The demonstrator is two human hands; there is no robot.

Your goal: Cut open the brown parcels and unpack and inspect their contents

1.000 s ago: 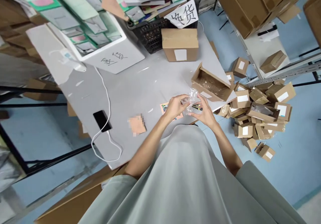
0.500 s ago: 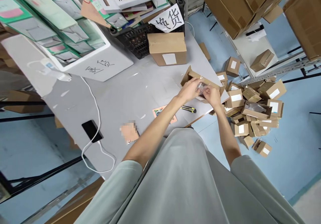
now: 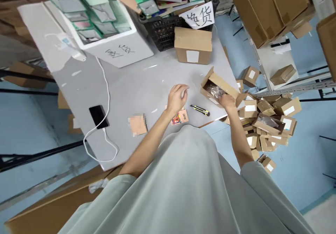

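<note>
Beyond the hands, a paper sign (image 3: 198, 16) on the black crate (image 3: 162, 33) carries two large handwritten characters; the second reads 货, the first is harder to make out. The white box (image 3: 118, 54), beyond and left of the left hand (image 3: 177, 99), bears black handwriting too. The closed carton (image 3: 193, 45) past both hands has a white label with no legible print, and the orange card (image 3: 183, 117) just below the left hand shows lettering too small to read.

The clear plastic (image 3: 215, 90) is crumpled and shiny, lying inside the open carton (image 3: 223, 82) at the right hand (image 3: 228, 101). That hand reaches over the near edge to the plastic; whether its fingers grip it cannot be told. The left hand is empty, fingers loosely curled.

Half a second ago both hands were together at the carton with the plastic between them; the left has since drawn away, and the yellow-and-black knife (image 3: 200, 110) (between the hands, nearer the body) shows whole.
</note>
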